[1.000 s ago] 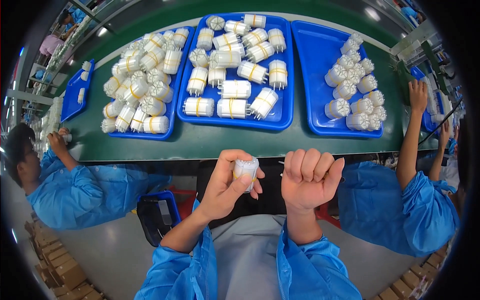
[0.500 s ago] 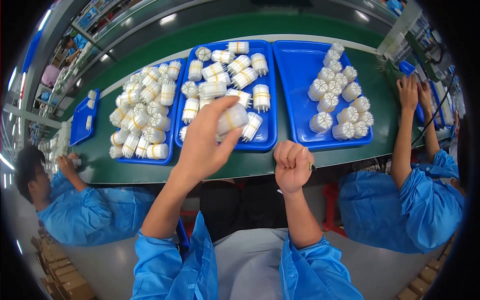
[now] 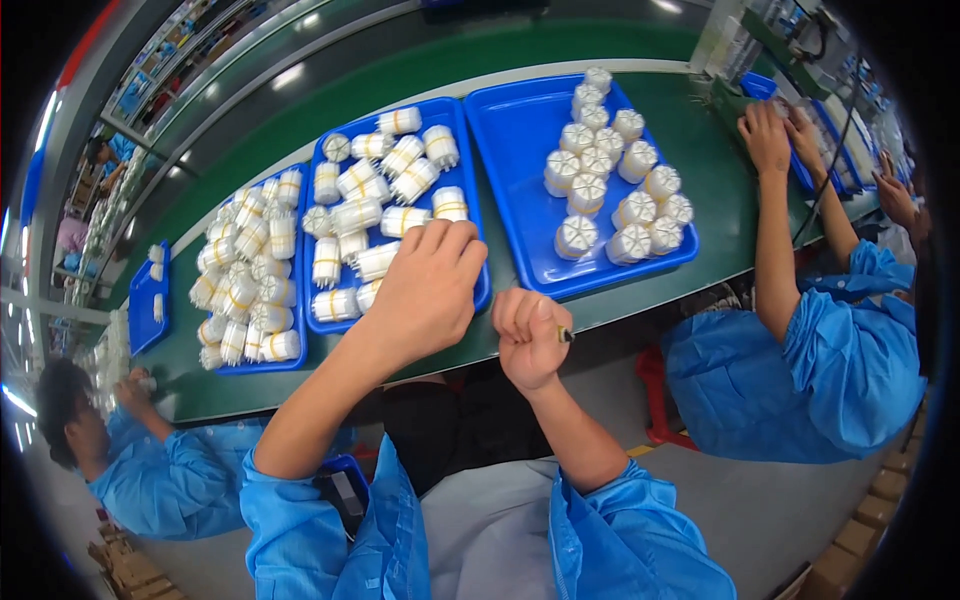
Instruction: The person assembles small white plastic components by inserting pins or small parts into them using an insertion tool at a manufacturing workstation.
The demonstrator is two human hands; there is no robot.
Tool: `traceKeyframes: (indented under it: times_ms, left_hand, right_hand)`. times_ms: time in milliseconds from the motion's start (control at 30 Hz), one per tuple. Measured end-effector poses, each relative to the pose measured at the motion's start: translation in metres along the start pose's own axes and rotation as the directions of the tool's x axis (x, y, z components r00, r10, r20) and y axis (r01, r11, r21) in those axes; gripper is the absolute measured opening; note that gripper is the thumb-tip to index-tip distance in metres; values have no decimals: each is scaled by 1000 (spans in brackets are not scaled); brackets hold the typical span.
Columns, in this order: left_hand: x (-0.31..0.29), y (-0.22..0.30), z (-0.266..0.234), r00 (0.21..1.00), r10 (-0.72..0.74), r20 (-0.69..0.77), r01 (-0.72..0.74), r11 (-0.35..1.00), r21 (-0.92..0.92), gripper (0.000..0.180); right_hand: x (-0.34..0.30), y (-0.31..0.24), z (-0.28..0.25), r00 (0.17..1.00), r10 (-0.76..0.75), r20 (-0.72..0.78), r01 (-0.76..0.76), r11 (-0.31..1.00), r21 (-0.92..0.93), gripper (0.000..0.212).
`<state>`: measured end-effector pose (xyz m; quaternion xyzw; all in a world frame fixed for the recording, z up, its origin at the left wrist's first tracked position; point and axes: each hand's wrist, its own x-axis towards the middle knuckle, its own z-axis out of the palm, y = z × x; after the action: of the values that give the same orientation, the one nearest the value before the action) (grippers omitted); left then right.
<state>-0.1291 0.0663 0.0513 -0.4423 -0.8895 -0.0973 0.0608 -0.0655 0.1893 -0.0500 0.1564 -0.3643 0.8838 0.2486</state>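
Observation:
My left hand (image 3: 425, 290) reaches over the near right part of the middle blue tray (image 3: 484, 285), palm down with fingers curled. What lies under its fingertips is hidden. Around it lie white cylindrical parts (image 3: 355, 214), each with a yellow band and thin prongs at one end. My right hand (image 3: 530, 335) is closed in a fist at the table's front edge, between the middle and right trays. A small dark object with a pale tip (image 3: 566, 335) sticks out of its thumb side. In the right blue tray (image 3: 505, 130), similar white cylinders (image 3: 586, 192) stand upright, showing star-patterned tops.
A heaped blue tray (image 3: 290, 352) of the same cylinders stands to the left, and a small blue tray (image 3: 143, 310) farther left. Co-workers in blue sit on both sides; one's hands (image 3: 768, 140) work at the far right. A red stool (image 3: 655, 395) stands below the green table (image 3: 400, 360).
My left hand has come down onto the middle tray; the white cylinder it held up is out of sight. The right fist stays closed. The view has shifted, moving the trays leftward in the picture.

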Motion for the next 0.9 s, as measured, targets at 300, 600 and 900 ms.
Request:
traceKeyframes:
  times_ms: [300, 600, 900]
  left_hand:
    - [60, 23, 8, 981, 79, -179, -131, 945, -300, 47]
    - [53, 27, 6, 978, -209, 5, 95, 427, -899, 33]
    - [-22, 34, 3, 925, -374, 69, 177, 263, -948, 51]
  right_hand:
    - [-6, 0, 1, 996, -31, -83, 33, 999, 17, 48]
    - [-2, -1, -2, 989, 72, -130, -58, 992, 109, 29]
    - [-5, -7, -1, 967, 224, -125, -223, 975, 16, 29]
